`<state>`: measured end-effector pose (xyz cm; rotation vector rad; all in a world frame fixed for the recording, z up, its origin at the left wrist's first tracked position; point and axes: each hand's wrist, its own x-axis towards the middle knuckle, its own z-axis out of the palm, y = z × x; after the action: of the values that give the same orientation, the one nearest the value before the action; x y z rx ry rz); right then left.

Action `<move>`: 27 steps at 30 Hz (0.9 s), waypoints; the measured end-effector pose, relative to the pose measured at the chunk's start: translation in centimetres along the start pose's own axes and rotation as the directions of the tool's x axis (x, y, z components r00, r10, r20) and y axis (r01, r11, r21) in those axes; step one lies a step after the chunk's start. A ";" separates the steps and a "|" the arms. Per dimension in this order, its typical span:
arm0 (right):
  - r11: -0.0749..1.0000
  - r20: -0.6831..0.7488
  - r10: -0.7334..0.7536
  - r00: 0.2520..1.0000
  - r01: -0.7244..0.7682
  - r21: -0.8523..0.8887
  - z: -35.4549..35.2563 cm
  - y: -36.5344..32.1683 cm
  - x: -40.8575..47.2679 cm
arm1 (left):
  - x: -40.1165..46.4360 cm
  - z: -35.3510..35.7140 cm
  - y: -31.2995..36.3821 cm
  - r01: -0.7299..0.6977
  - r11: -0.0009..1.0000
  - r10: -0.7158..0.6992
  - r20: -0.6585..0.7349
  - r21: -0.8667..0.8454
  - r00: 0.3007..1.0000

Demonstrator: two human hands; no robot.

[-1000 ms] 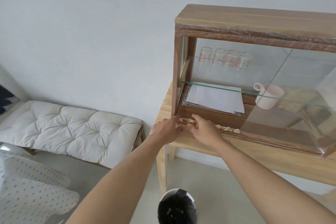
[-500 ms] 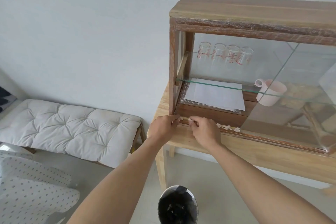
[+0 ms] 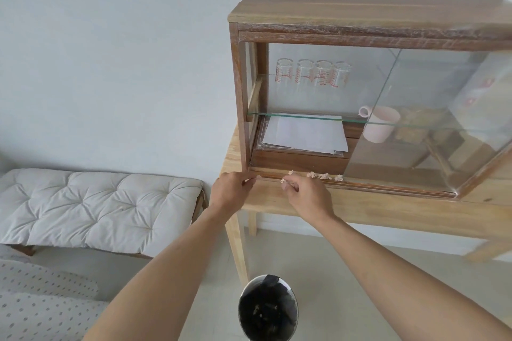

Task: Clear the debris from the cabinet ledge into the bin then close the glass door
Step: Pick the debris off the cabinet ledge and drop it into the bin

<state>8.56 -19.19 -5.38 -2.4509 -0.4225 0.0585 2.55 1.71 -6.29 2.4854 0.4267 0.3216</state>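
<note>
Pale wall, light wooden side table (image 3: 388, 210), brown wooden cabinet (image 3: 360, 12) with sliding glass door (image 3: 432, 119) pushed to the right.

Both hands work at the cabinet's lower front ledge (image 3: 357, 184), so I judge the clearing step is in hand. The left hand (image 3: 231, 191) pinches its fingertips at the ledge's left end; whether a crumb is between them, I cannot tell. The right hand (image 3: 307, 196) has its fingers curled closed on some pale crumbs of debris. More pale debris pieces (image 3: 318, 175) lie in a row on the ledge just right of this hand. Next, the gathered bits should be dropped into the round black-lined bin (image 3: 268, 310) on the floor below; the door stays open until then.
</note>
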 end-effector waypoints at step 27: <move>0.977 0.217 0.165 0.962 -0.189 0.095 6.2 7.7 -14.7 | -14.6 5.9 -5.7 0.166 0.979 -0.130 0.261 -0.120 0.957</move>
<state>-4.07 -25.85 -15.91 -2.3700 -0.2790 0.4070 -10.28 -2.30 -16.32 2.3011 0.4639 -0.0259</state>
